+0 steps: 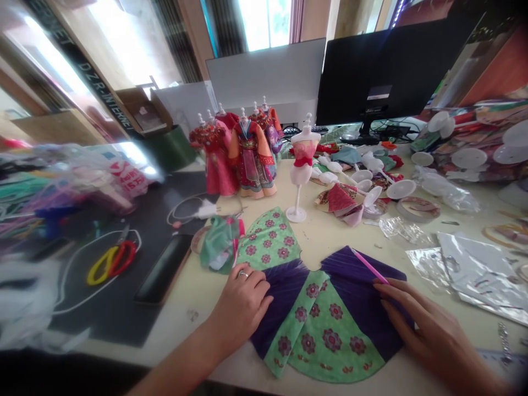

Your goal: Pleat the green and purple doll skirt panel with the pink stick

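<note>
Steady the cloth point(317, 324) flat under the open, loosely curled left hand point(246, 294) while the right hand point(424, 316) grips the pink pen point(370, 267).

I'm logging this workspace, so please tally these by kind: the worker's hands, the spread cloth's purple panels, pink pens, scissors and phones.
Hands: 2 (left hand, right hand)
Purple panels: 2
Pink pen: 1
Scissors: 1
Phone: 1
Total: 7

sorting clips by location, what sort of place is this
Probably a doll-clothes sewing workspace: small dressed mannequins, shaped green-and-purple fabric and red-and-yellow-handled scissors are in view.
</note>
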`<state>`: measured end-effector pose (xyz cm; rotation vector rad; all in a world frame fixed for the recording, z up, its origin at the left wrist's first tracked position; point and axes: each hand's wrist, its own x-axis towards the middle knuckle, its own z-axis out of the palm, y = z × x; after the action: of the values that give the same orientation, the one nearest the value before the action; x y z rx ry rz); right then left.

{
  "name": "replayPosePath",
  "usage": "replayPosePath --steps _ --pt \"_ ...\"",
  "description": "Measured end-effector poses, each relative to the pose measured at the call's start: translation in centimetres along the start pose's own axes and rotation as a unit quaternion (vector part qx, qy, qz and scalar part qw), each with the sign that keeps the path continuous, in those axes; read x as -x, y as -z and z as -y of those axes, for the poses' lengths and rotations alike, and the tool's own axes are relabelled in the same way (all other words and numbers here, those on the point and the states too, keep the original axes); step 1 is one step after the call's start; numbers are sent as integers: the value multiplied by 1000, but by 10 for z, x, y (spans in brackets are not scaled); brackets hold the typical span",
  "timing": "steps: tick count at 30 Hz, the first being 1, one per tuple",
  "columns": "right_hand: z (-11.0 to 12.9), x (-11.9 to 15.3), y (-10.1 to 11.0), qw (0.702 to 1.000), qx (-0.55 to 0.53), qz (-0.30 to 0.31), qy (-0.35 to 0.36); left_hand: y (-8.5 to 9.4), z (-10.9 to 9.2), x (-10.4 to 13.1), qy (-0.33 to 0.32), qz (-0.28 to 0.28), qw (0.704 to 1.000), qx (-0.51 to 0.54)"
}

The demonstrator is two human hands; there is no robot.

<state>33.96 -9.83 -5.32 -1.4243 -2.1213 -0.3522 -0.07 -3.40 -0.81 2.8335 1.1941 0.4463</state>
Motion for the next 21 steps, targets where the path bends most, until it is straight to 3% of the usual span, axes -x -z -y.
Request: replayPosePath --steps 7,12,15,19,21 --pt "2 -1 2 1000 13 -7 2 0 -2 -3 15 14 1000 -4" --pt "-7 5 -2 1000 23 14 15 1 -9 9 10 24 999 20" --pt "-12 9 -4 999 28 22 19 7 -16 14 5 -2 999 51" --pt "-12 10 -4 999 30 18 18 23 -35 15 -15 -85 971 225" --pt "-11 8 -5 999 33 12 12 30 -48 20 -39 -53 923 378"
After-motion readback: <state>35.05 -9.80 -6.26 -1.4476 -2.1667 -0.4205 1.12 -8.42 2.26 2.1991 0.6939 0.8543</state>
